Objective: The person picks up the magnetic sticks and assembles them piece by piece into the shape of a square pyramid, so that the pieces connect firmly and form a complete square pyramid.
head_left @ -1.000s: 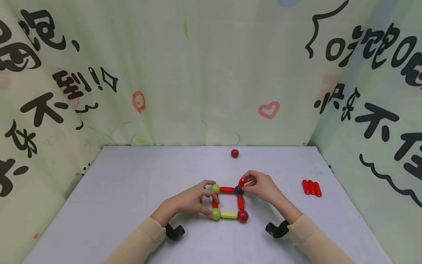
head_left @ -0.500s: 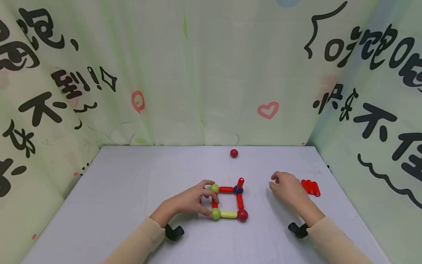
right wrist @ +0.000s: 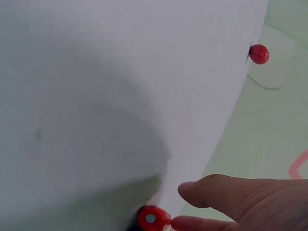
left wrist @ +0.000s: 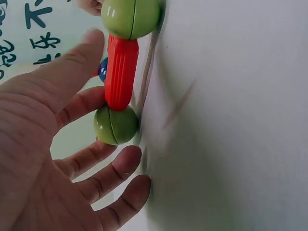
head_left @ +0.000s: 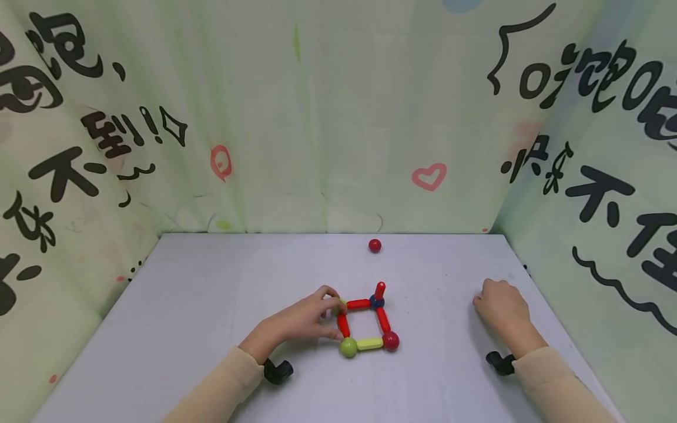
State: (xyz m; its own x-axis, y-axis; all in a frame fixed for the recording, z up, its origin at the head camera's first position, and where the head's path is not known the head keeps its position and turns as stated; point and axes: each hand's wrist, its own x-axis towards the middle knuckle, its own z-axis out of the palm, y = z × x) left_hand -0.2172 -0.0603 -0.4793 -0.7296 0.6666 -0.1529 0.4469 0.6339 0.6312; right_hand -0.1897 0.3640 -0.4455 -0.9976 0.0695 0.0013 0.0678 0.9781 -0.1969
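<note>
My left hand (head_left: pixel 304 316) holds the left side of a square of magnetic balls and rods, its fingers curled round the far green ball (left wrist: pixel 115 125). The near green ball (head_left: pixel 348 347) sits just past the thumb. A red rod (left wrist: pixel 121 72) joins these two. A dark blue ball (head_left: pixel 377 302) makes the far right corner, with a red rod (head_left: pixel 380 290) standing up from it. A dark red ball (head_left: pixel 391 341) and a yellow-green rod (head_left: pixel 369 343) complete the near side. On the right, my right hand (head_left: pixel 503 308) covers the spare red rods; one fingertip touches a rod end (right wrist: pixel 153 219), thumb apart.
A loose red ball (head_left: pixel 375 245) lies near the back edge of the white table (head_left: pixel 238 264). Printed curtains (head_left: pixel 328 117) hang behind the table and along both sides.
My right hand let go of the upright rod at the blue ball and moved right to the spare red rods. The square turned slightly under my left hand.
</note>
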